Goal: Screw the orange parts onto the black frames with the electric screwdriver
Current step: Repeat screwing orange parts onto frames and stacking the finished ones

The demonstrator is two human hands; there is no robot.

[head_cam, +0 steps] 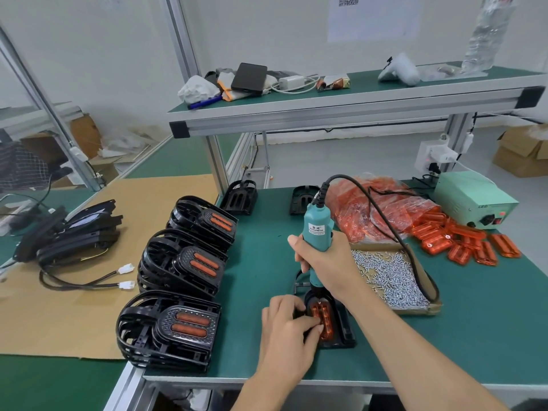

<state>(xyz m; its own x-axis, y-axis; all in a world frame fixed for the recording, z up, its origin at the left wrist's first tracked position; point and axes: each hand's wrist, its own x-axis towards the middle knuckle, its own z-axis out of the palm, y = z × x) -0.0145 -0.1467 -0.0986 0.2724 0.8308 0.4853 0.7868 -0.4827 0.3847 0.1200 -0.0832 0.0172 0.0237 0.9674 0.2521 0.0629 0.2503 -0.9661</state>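
Observation:
A black frame point(344, 330) lies on the green table near its front edge, with an orange part point(323, 318) seated in it. My right hand point(323, 262) grips the teal electric screwdriver point(316, 229) upright, its tip down on the top end of the orange part. My left hand point(286, 327) holds the frame's left side, fingertips curled onto the orange part. Loose orange parts point(462, 243) lie at the right, beside a plastic bag of orange parts point(376, 209). A cardboard tray of small silver screws point(388, 274) sits just right of my right hand.
Three stacks of black frames with orange parts point(178, 324) stand at the left on the table edge. Two bare black frames point(240, 197) lie at the back. A pale green power box point(474, 200) sits far right; the screwdriver's black cable point(391, 226) arcs over the screw tray.

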